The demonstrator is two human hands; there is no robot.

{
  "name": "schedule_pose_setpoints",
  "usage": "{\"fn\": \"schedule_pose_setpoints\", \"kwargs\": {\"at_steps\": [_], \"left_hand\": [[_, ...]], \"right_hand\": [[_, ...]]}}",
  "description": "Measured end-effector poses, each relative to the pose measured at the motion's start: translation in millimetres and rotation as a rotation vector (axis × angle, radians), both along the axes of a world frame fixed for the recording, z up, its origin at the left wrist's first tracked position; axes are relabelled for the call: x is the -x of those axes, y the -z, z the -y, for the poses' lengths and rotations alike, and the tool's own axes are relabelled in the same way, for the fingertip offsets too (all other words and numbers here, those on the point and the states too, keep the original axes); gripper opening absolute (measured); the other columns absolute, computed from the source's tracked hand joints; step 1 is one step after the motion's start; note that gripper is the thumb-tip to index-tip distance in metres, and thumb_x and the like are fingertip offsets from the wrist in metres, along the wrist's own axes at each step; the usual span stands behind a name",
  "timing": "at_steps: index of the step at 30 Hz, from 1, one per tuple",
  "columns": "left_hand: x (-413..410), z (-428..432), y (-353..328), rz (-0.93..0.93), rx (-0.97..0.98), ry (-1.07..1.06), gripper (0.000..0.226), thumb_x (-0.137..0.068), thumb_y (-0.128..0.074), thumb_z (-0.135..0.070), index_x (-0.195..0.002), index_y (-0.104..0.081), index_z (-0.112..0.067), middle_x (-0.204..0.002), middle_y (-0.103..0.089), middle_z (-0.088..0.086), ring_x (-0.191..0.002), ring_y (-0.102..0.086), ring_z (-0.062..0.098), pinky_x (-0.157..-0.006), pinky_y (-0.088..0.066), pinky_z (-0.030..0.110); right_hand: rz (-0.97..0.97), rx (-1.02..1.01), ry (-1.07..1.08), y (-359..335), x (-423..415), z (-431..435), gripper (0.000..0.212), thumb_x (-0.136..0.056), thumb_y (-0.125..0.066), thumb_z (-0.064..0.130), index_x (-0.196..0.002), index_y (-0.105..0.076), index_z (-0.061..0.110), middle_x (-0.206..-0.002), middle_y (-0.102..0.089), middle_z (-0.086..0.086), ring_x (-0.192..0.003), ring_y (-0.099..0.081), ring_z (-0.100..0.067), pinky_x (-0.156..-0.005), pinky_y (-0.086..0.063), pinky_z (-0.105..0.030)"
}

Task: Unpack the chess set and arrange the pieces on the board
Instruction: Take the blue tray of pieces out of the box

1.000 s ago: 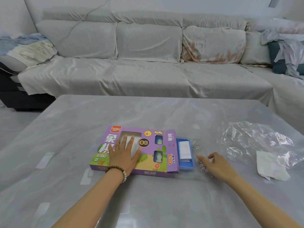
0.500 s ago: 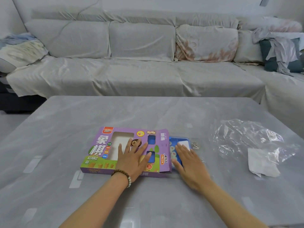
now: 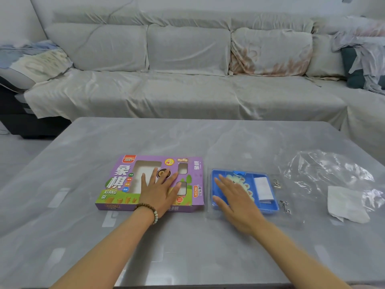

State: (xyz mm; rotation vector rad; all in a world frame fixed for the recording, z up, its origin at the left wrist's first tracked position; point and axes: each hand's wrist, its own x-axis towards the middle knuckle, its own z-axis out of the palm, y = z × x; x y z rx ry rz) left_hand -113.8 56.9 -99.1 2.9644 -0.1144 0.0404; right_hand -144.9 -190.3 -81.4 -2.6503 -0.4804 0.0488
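- Resting palm down on the purple chess-set box (image 3: 125,184), the left hand (image 3: 158,195) is seen with its fingers straight and spread; nothing is gripped by it. A bead bracelet (image 3: 150,209) is worn at its wrist.
- The box is laid flat on the grey surface (image 3: 187,138), left of centre, with its printed face and cut-out windows turned upward.
- The blue tray (image 3: 270,210) is set on the surface just to the right of the box, parted from it by a narrow gap.
- The right hand (image 3: 235,199) is laid open over the left half of the tray, palm down, with its fingers extended away from the person. Nothing is clasped by it.
- Round pale chess pieces (image 3: 246,186) with red marks are seen in a row inside the tray, partly covered by the right hand.
- A folded white sheet (image 3: 263,187) is held in the tray's right compartment.
- Two small metal wire items (image 3: 277,183) are placed just beside the tray's right edge; what they are cannot be told.
- A crumpled clear plastic bag (image 3: 325,172) is spread farther right, with a white paper (image 3: 345,205) at its near side.
- A sofa (image 3: 187,90) draped in pale cloth is seen behind the surface.
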Motion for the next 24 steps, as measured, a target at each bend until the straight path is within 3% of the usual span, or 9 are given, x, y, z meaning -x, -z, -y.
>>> {"fn": "schedule_pose_setpoints", "kwargs": {"at_steps": [3, 5, 10, 13, 16, 17, 19, 22, 24], "left_hand": [[1, -18, -3, -0.005, -0.012, -0.028, 0.094, -0.064, 0.021, -0.071, -0.145, -0.014, -0.039, -0.155, -0.011, -0.012, -0.144, 0.006, 0.018, -0.115, 0.007, 0.047], [3, -38, -5, 0.009, -0.005, -0.070, 0.098, -0.062, 0.019, -0.077, -0.145, -0.014, -0.037, -0.156, -0.010, -0.010, -0.144, 0.003, 0.019, -0.116, 0.002, 0.045], [10, -111, -15, -0.071, 0.014, -0.588, 0.090, -0.081, -0.021, -0.077, -0.148, 0.002, -0.022, -0.157, -0.001, 0.009, -0.142, -0.001, 0.037, -0.112, -0.006, 0.052], [11, -142, -10, -0.119, 0.305, -0.767, 0.089, -0.081, -0.040, -0.070, -0.141, -0.023, -0.007, -0.145, -0.032, 0.020, -0.131, -0.031, 0.039, -0.106, -0.027, 0.049], [13, -145, -12, 0.022, 0.552, -0.722, 0.064, -0.080, -0.057, -0.057, -0.117, -0.047, -0.005, -0.120, -0.056, 0.018, -0.107, -0.053, 0.037, -0.089, -0.043, 0.042], [14, -144, -16, 0.076, 0.621, -0.700, 0.055, -0.083, -0.058, -0.051, -0.113, -0.050, -0.006, -0.116, -0.059, 0.018, -0.103, -0.055, 0.036, -0.085, -0.044, 0.039], [11, -136, -28, 0.180, 0.714, -0.612, 0.043, -0.087, -0.056, -0.043, -0.114, -0.051, -0.010, -0.115, -0.061, 0.013, -0.101, -0.057, 0.033, -0.082, -0.045, 0.036], [-4, -112, -45, 0.332, 0.954, -0.480, 0.037, -0.092, -0.054, -0.030, -0.124, -0.046, -0.013, -0.121, -0.055, 0.006, -0.098, -0.060, 0.023, -0.073, -0.050, 0.029], [-23, -86, -55, 0.297, 1.179, -0.466, 0.042, -0.093, -0.052, -0.027, -0.131, -0.041, -0.016, -0.128, -0.050, 0.006, -0.094, -0.060, 0.019, -0.067, -0.053, 0.026]], "right_hand": [[-0.060, -0.124, -0.032, -9, -6, -50, 0.065, -0.093, -0.025, 0.058, -0.149, -0.014, 0.026, -0.157, -0.011, 0.009, -0.144, -0.006, -0.006, -0.116, -0.002, -0.025], [-0.080, -0.123, -0.046, -8, -15, -76, 0.063, -0.097, -0.031, 0.051, -0.149, -0.015, 0.021, -0.157, -0.015, 0.003, -0.143, -0.012, -0.011, -0.115, -0.007, -0.027], [-0.138, -0.026, 0.010, 19, -38, -121, 0.074, -0.094, -0.035, 0.054, -0.149, -0.010, 0.011, -0.157, -0.010, -0.007, -0.144, -0.014, -0.021, -0.115, -0.017, -0.036], [-0.245, -0.283, 0.139, 24, -46, -139, 0.083, -0.075, -0.048, 0.059, -0.142, -0.027, 0.014, -0.145, -0.033, -0.007, -0.133, -0.033, -0.025, -0.108, -0.034, -0.039], [-0.327, -0.618, 0.258, 18, -54, -145, 0.061, -0.077, -0.059, 0.053, -0.126, -0.044, 0.019, -0.129, -0.052, 0.004, -0.117, -0.049, -0.014, -0.102, -0.039, -0.032], [-0.364, -0.714, 0.287, 13, -57, -143, 0.049, -0.084, -0.060, 0.046, -0.124, -0.045, 0.022, -0.129, -0.052, 0.007, -0.116, -0.051, -0.012, -0.101, -0.039, -0.029], [-0.353, -0.824, 0.337, -1, -68, -129, 0.049, -0.091, -0.057, 0.035, -0.135, -0.042, 0.019, -0.135, -0.049, 0.003, -0.120, -0.051, -0.014, -0.101, -0.039, -0.027], [-0.263, -0.946, 0.349, -31, -87, -97, 0.039, -0.095, -0.051, 0.027, -0.132, -0.046, 0.016, -0.122, -0.055, 0.000, -0.096, -0.059, -0.009, -0.072, -0.046, -0.008], [-0.185, -0.927, 0.315, -53, -100, -73, 0.032, -0.097, -0.047, 0.026, -0.128, -0.049, 0.018, -0.117, -0.057, 0.001, -0.089, -0.057, -0.007, -0.065, -0.043, -0.007]]}}
